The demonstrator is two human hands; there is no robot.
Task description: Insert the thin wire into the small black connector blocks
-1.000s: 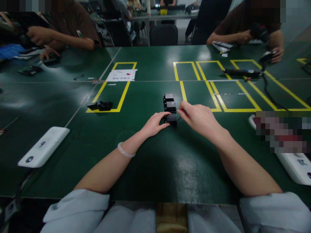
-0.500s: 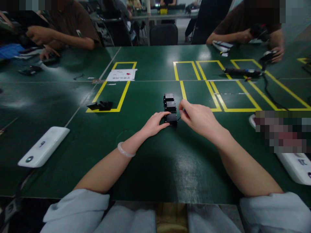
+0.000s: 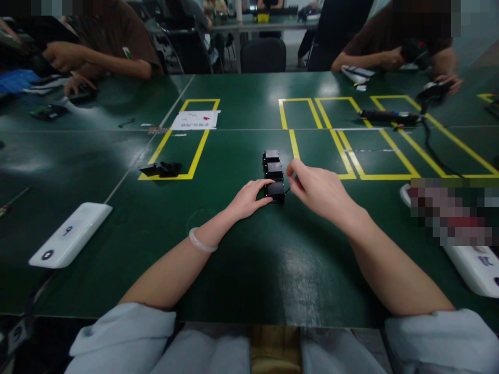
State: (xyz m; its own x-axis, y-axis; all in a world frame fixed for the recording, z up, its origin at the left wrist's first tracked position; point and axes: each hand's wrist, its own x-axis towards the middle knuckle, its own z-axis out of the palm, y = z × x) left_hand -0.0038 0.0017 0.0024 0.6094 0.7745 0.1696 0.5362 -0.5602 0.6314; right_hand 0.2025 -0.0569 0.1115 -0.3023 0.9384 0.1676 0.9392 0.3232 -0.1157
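Three black boxy blocks stand in a row on the green table (image 3: 234, 249), joined or touching; I cannot tell which. My left hand (image 3: 249, 198) has its thumb and fingers closed on the left side of the nearest black block (image 3: 276, 190). Beyond it are the middle black block (image 3: 274, 169) and the farthest black block (image 3: 271, 155). My right hand (image 3: 314, 188) is pinched just right of the nearest block. A short, thin dark piece (image 3: 288, 190) shows between those fingertips and the block; its kind is not clear.
Yellow tape outlines mark the table ahead. A black part (image 3: 160, 170) lies left, near a paper label (image 3: 196, 120). White devices lie left (image 3: 70, 235) and right (image 3: 473, 270). A black rod-shaped tool (image 3: 390, 116) with a cable lies far right. Two people work opposite.
My hands and the black blocks keep their places. Across the table, the hand of the person on the right has shifted slightly to the right.
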